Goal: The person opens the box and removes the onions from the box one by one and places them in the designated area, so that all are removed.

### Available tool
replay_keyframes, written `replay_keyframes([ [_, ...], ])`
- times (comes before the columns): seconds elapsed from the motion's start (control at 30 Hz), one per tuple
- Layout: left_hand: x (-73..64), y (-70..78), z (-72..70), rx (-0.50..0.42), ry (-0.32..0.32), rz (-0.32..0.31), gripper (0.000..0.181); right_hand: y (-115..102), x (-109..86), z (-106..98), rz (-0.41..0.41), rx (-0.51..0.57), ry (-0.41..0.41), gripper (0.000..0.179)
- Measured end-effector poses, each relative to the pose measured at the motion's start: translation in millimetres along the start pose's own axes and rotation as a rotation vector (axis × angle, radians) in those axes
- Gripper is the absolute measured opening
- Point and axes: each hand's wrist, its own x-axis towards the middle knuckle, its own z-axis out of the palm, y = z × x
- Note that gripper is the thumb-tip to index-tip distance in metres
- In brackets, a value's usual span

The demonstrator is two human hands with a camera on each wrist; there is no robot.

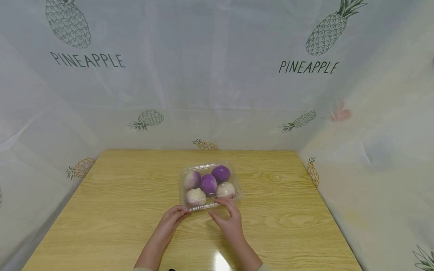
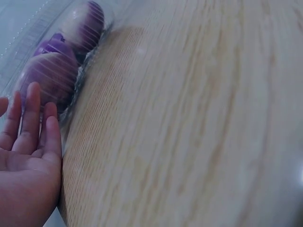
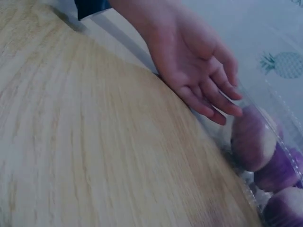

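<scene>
A clear plastic clamshell box [image 1: 210, 164] lies on the table with its lid over several round purple-and-white onion-like pieces [image 1: 208, 184]. My left hand [image 1: 173, 218] is at the box's near left corner, fingertips touching its front edge; the left wrist view shows the fingers of this hand [image 2: 31, 142] fairly straight beside the box wall. At the near right part of the front edge is my right hand [image 1: 230, 220], thumb and fingers spread apart. In the right wrist view, that hand's [image 3: 194, 61] fingers bend loosely near one piece [image 3: 253, 139], with nothing between them.
The wood-grain table [image 1: 281, 210] extends to both sides of the box. A pale curtain [image 1: 210, 75] printed with pineapples hangs behind the table and along both sides. Light reflects off the tabletop near the front edge.
</scene>
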Motion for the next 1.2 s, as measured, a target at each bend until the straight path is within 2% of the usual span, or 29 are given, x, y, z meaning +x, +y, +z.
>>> replay_keyframes([
  [0.17,-1.6,0.8,0.5,-0.008,0.005,0.011,0.015,-3.0,-1.7,9.7,-0.033,0.003,-0.042,0.037],
  [0.43,-1.0,0.4,1.1,0.007,0.017,0.013,0.015,-4.8,-1.0,26.4,-0.172,-0.046,-0.063,0.036],
  [0.67,-0.2,0.4,0.8,0.026,-0.001,0.018,0.014,31.5,-8.6,48.8,-0.284,-0.07,-0.054,0.038],
  [0.83,-0.6,0.2,0.3,0.016,0.009,-0.006,0.014,42.5,-12.0,58.8,-0.317,-0.142,-0.024,0.032],
  [1.07,-0.5,-0.6,-0.2,0.018,-0.011,0.034,0.016,44.9,-12.6,70.5,-0.381,-0.253,0.051,0.03],
  [1.2,-0.5,1.1,1.3,0.033,0.008,0.015,0.015,46.2,-14.3,75.5,-0.395,-0.308,0.08,0.027],
])
